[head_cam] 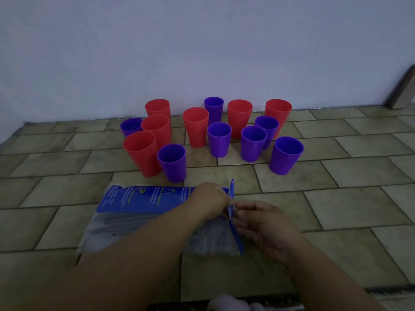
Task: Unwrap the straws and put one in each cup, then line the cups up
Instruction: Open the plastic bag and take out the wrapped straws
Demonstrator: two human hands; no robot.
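Note:
A clear plastic bag of straws [139,223] with a blue printed label lies flat on the tiled floor in front of me. My left hand [211,199] pinches the bag's right end at its blue edge strip [231,198]. My right hand [262,223] is at the same strip from the right, its fingertips at the edge. Behind the bag stand several upright empty cups in a loose cluster: red cups [195,126] and purple cups [172,162]. No loose straw shows.
A pale wall [202,41] rises directly behind the cups. A wooden board [402,90] leans at the far right. Bare tiled floor [359,198] spreads to the right and left of the bag. A dark mat edge [224,305] lies at the bottom.

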